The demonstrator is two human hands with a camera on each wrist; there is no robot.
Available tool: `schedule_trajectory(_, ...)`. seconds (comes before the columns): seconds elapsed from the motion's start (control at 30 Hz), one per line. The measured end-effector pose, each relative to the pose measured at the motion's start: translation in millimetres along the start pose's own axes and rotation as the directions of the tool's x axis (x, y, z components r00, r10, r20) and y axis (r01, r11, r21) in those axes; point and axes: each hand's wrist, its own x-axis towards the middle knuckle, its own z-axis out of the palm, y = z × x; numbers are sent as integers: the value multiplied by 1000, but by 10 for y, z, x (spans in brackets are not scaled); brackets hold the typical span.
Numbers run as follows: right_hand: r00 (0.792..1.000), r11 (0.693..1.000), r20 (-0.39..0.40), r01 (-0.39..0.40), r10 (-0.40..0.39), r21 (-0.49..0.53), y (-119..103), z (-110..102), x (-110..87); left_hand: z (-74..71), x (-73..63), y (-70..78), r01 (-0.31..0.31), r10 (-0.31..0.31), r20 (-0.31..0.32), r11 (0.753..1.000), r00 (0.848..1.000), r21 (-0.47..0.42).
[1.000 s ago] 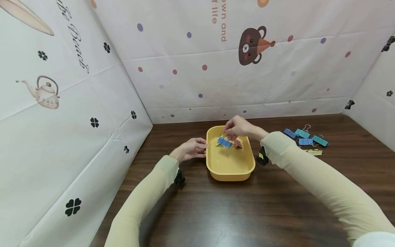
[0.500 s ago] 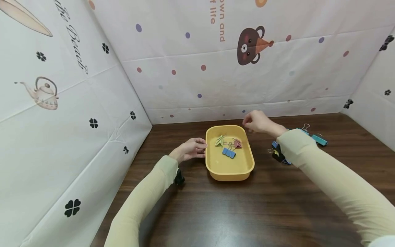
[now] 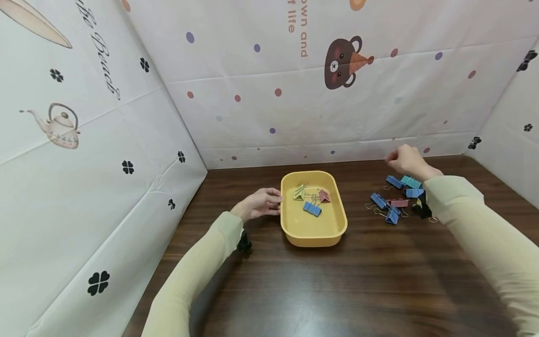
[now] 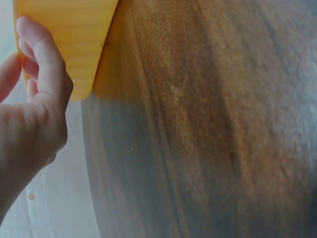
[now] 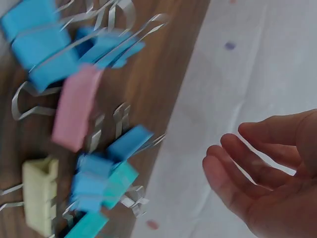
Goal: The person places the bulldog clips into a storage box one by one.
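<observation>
My left hand (image 3: 262,204) rests against the left side of a yellow plastic tray (image 3: 313,241). In the left wrist view its loosely bent fingers touch the outer wall near the rim. Inside the tray lie a green binder clip (image 3: 300,193), a red binder clip (image 3: 324,196), a blue binder clip (image 3: 312,208) and a partly hidden one. My right hand (image 3: 408,161) hovers above a loose group of binder clips on the right, fingers loosely bent and holding nothing. That group includes a pink binder clip (image 5: 78,106), a pale yellow binder clip (image 5: 38,196) and several blue and teal ones.
All of this stands on a dark wooden table (image 3: 273,290). Patterned white sheets hang behind it (image 3: 252,121) and at both sides. Two blue clips (image 3: 393,215) lie at the front of the loose group, with wire handles sticking out.
My right hand has let go of the blue binder clip in the tray and moved right, over the loose clips. The left hand and the tray have stayed in place.
</observation>
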Motion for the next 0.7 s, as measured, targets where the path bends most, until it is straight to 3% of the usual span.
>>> schedule_trajectory(0.3, 987, 994, 127, -93, 100, -59, 350, 45, -147, -8, 17, -15, 3, -3, 1, 1000, 1000, 20)
schedule_trajectory(0.43, 977, 993, 187, -89, 102, -76, 427, 41, -179, -8, 22, -14, 2, -2, 3, 1000, 1000, 19)
schedule_trajectory(0.7, 972, 991, 210, -85, 105, -102, 550, 46, -189, -7, 14, -3, 3, -3, -14, 1000, 1000, -3)
